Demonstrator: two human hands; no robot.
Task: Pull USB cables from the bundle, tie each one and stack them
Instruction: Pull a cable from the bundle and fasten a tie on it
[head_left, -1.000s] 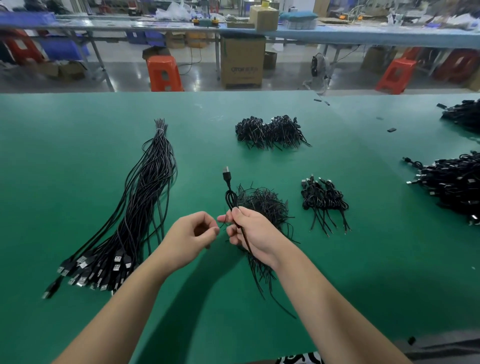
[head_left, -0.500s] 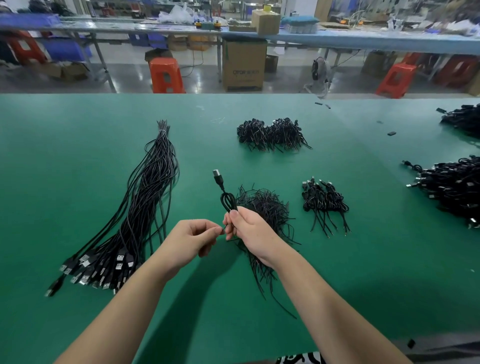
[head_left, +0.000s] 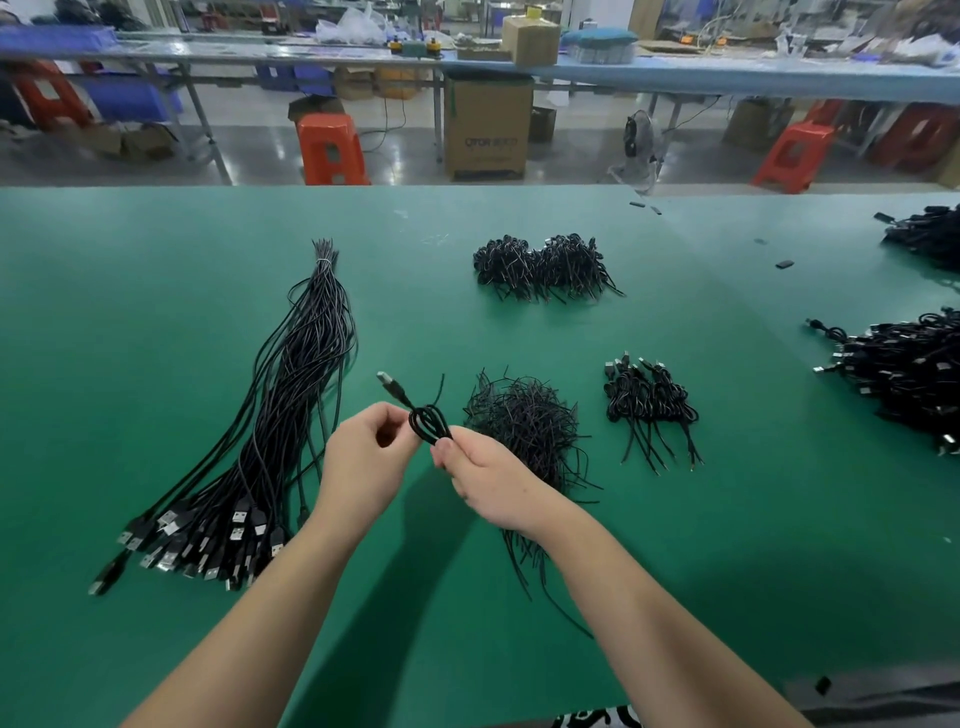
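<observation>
A black USB cable (head_left: 427, 420) is folded into a small loop between my hands, its plug pointing up and left. My left hand (head_left: 363, 462) pinches the loop from the left. My right hand (head_left: 485, 480) grips its lower end from the right. The long bundle of straight USB cables (head_left: 270, 431) lies to the left, plugs toward me. Behind my right hand sits a heap of thin black ties (head_left: 524, 421). A small stack of tied cables (head_left: 649, 400) lies further right.
Everything lies on a green table (head_left: 156, 312). A second pile of tied cables (head_left: 543, 265) sits toward the far side. Large heaps of cables (head_left: 904, 369) cover the right edge. Orange stools and cardboard boxes stand beyond the table.
The cable loop has tilted left and its plug has dropped lower and leftward. My left hand has closed in on the loop. Both hands sit a little further left.
</observation>
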